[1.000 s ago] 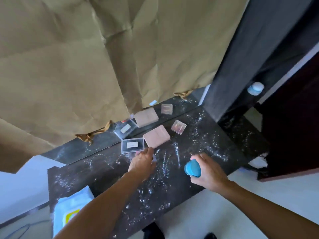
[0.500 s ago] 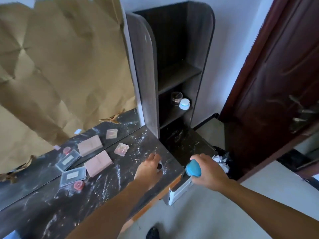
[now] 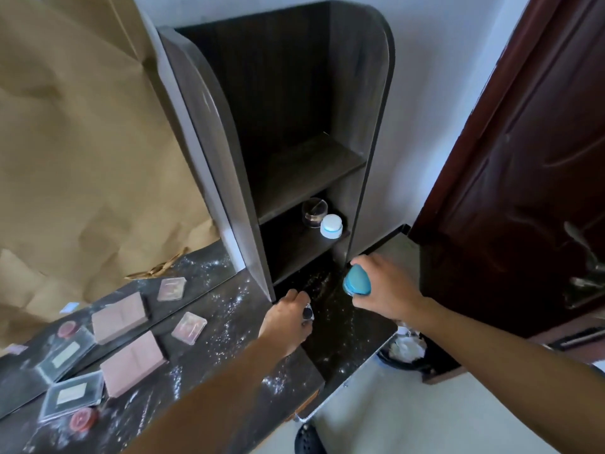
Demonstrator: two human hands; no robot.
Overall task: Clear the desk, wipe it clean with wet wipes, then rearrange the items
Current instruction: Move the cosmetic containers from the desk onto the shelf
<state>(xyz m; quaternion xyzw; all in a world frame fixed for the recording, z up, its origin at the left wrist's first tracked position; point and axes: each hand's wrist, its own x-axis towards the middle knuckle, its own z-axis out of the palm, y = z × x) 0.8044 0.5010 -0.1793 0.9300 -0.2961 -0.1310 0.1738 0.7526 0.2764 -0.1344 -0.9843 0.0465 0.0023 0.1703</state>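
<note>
Dark desk point(image 3: 226, 335), white powder streaks point(image 3: 237, 303), pink cases point(image 3: 132, 362).

Both arms outstretched, left hand point(image 3: 287, 319) holding small dark item point(image 3: 307, 312) — right hand point(image 3: 388, 290) gripping blue case point(image 3: 357, 280)

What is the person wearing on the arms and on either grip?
Nothing visible. The left grip and right grip are bare hands: no gloves, rings or watch. The left forearm and right forearm are bare too, no sleeve in view.
</note>
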